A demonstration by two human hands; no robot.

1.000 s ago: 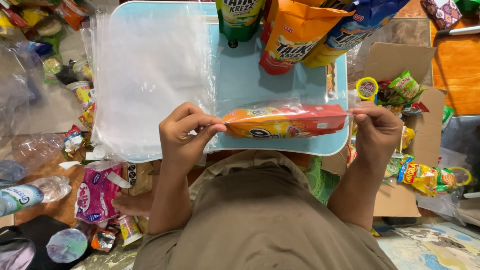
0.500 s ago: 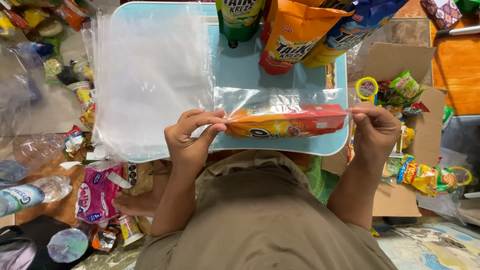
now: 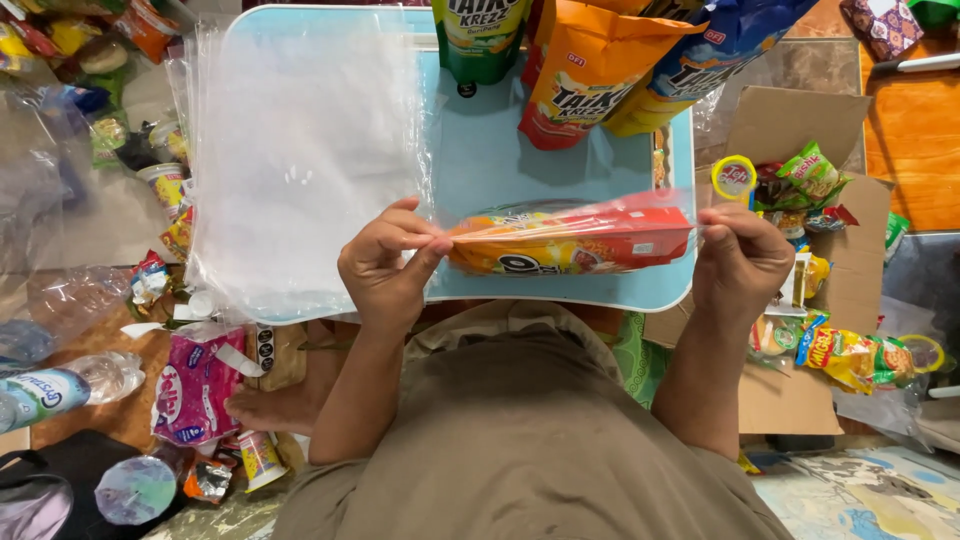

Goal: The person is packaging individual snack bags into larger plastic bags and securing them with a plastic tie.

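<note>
Nothing much has shifted since a moment ago: both my hands still hold the snack pack (image 3: 572,240) in its clear bag level over the near edge of the blue tray (image 3: 490,165). Fingers (image 3: 415,240) of my left hand (image 3: 385,265) pinch the bag's left end; my right hand (image 3: 740,262) pinches its right end. Clear bags (image 3: 300,150) lie stacked at 10 o'clock. Orange pouch (image 3: 585,70) and green pouch (image 3: 480,35) stand at 12. A box (image 3: 850,280) of snacks sits at 3.
</note>
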